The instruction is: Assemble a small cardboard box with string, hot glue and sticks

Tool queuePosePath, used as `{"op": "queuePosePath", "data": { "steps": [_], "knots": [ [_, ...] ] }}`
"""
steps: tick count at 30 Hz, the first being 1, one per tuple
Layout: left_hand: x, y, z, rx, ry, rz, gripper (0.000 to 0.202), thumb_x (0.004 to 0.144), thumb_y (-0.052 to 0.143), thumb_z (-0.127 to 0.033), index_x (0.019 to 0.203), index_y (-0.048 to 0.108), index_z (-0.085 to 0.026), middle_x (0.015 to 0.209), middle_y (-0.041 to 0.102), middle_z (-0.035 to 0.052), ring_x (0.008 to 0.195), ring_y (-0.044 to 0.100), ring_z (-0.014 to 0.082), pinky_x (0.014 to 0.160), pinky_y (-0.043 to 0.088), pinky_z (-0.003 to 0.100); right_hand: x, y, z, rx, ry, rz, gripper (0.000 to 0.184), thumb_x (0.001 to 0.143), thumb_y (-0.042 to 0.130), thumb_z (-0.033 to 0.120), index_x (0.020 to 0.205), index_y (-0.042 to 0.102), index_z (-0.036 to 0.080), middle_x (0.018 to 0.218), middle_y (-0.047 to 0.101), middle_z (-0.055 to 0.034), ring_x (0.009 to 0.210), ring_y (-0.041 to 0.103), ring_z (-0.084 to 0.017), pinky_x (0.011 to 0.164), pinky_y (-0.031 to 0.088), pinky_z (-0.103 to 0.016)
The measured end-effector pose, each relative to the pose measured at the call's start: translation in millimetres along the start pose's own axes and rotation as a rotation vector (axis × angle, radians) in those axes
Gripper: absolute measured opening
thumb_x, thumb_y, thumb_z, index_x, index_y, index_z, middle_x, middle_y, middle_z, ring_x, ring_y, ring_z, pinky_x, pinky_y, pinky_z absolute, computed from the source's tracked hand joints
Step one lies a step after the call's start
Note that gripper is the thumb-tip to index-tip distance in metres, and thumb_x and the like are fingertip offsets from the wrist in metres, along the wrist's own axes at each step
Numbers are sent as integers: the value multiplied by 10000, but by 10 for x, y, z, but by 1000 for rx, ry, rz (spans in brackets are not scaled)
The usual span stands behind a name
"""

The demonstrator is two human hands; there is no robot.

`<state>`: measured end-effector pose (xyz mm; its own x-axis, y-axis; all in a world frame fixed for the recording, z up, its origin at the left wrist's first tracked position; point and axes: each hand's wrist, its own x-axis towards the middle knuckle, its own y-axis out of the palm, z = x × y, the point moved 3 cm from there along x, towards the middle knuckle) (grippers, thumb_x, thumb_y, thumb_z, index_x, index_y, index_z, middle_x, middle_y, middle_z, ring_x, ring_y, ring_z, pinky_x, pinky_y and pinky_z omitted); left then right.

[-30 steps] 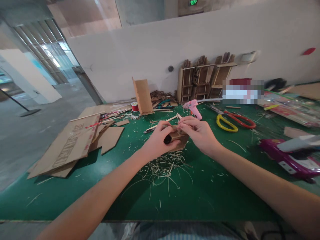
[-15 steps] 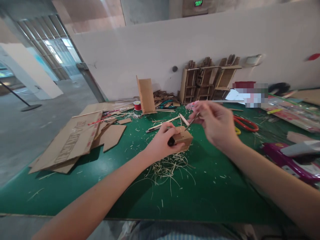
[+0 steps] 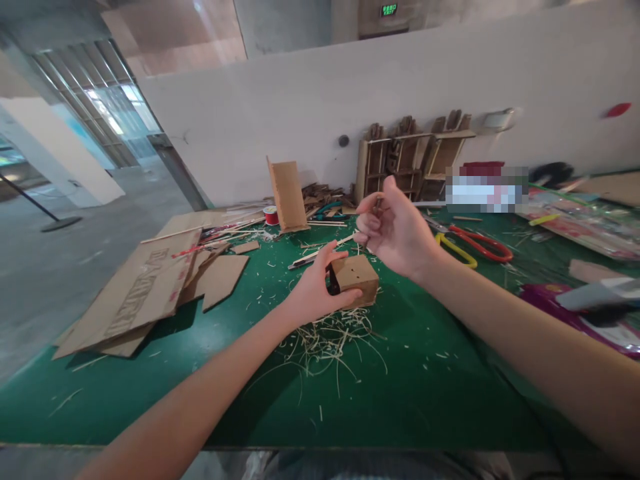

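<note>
The small cardboard box (image 3: 356, 285) sits on the green table (image 3: 425, 387), right at the far edge of a heap of pale shavings (image 3: 325, 337). The left hand (image 3: 313, 290) clasps it from the left side, thumb over the top edge and fingers wrapped around a dark part at that end. Half a second ago the box stood much the same, in the same clasp.

The right hand (image 3: 395, 230) is what has changed. A second ago it was down on the box beside the left one. Now it is lifted clear above and behind the box, fingers curled in tight with thumb and forefinger pinched. I cannot tell whether the thin sliver it held a moment ago is still between them.

Further off, orange and yellow scissors (image 3: 475, 243) lie to the right. Flat cardboard sheets (image 3: 145, 287) spread to the left, and a red spool (image 3: 271, 215) stands by an upright cardboard piece (image 3: 287, 195). Cardboard shelf models (image 3: 410, 157) lean on the wall.
</note>
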<state>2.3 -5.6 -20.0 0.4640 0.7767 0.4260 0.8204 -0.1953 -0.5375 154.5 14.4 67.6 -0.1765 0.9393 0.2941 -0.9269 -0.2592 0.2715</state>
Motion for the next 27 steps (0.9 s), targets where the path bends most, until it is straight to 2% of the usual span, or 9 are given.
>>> {"op": "queuePosePath", "data": {
  "steps": [4,6,14,22,27],
  "knots": [
    [10,-29,10,10,-71,42,692,741,723,-451,1293,394,-195,1266,563,141,1109,596,271,948,486,469,71,132,-175,94,44,70,433,874,503,540,622,573,195,510,245,61,462,255,-82,471,311,-245],
    [13,-46,-2,9,-89,39,662,725,735,-452,1247,429,-182,1215,585,134,1075,606,265,925,497,458,103,176,-253,101,48,84,412,885,495,505,637,581,188,506,237,68,453,231,-76,457,272,-239],
    [11,-41,19,-1,-87,18,641,692,754,-456,1186,455,-177,1156,601,134,1035,614,268,886,507,463,164,181,-356,41,26,74,406,895,429,390,560,536,187,456,208,77,413,157,-68,427,198,-246],
    [-5,-33,6,-65,-88,58,599,712,743,-434,1164,446,-177,1129,600,131,991,623,258,852,527,457,166,192,-387,-6,4,76,389,878,437,418,562,499,200,446,208,83,400,161,-66,412,191,-248],
    [-20,-31,-12,-124,-101,62,606,717,743,-465,1170,453,-187,1163,598,131,1001,625,258,852,533,441,177,195,-388,37,15,70,367,876,434,369,560,501,194,438,213,83,388,156,-60,404,165,-242]
  ]
}}
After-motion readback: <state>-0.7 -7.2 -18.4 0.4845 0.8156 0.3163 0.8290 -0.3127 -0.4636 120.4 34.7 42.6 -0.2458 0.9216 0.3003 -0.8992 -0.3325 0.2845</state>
